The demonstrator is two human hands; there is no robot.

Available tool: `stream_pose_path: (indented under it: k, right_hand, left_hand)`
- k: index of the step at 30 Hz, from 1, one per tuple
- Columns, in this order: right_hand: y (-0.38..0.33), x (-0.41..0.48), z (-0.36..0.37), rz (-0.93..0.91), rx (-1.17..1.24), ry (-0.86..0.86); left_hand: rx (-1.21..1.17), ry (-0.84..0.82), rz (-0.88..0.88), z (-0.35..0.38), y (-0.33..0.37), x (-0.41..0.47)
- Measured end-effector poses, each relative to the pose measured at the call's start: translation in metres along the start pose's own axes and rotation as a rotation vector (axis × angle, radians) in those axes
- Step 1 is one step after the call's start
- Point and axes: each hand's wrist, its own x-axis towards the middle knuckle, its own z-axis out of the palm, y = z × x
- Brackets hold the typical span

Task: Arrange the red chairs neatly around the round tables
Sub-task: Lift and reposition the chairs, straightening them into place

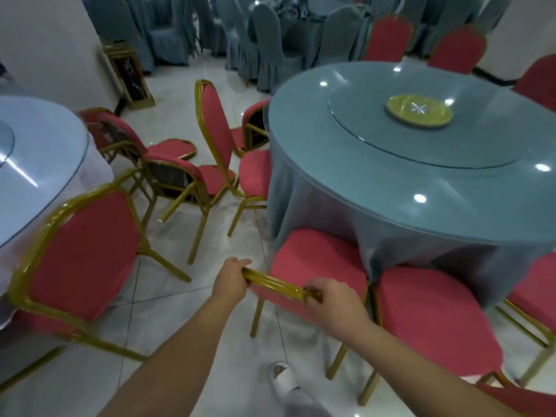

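**Both hands on a chair back at the blue-green table**

The left hand [230, 278] and right hand [337, 299] are each closed around the gold top rail of a red chair [316, 266], whose seat is tucked under the hanging cloth of the round table [376, 188] at about 1 o'clock from the hands. Just beside it at 3 o'clock sits a second red chair [436, 317], seat edges nearly touching. Another chair seat [538, 284] shows at the far right edge.

At 9 o'clock a chair with its back to the camera [81, 251] stands against the white-clothed table [39, 164]. Between the two tables, at 11 o'clock, several red chairs crowd the aisle: a tall upright one [215, 124] near the blue-green table, and two low, tilted ones [177, 173] overlapping each other. The tiled floor [168, 299] between is narrow. A glass turntable with a yellow-green dish [418, 111] tops the table. A white slipper [284, 377] shows at 6 o'clock. Grey-covered chairs [264, 40] fill the background.
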Motion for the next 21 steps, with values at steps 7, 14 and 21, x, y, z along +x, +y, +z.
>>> stream_pose_path:
  k: [7,14,21]
  right_hand:
    - [0.011,0.058,0.009,0.002,0.368,-0.342]
    - [0.004,0.097,0.014,-0.098,0.177,-0.347]
    - [-0.006,0.112,0.009,-0.050,0.227,-0.296]
  left_hand:
    - [-0.021,-0.264,-0.039,-0.026,-0.010,0.034]
    - [-0.100,-0.287,-0.150,-0.045,-0.032,0.047]
    - [-0.232,-0.358,-0.152,-0.064,-0.036,0.054]
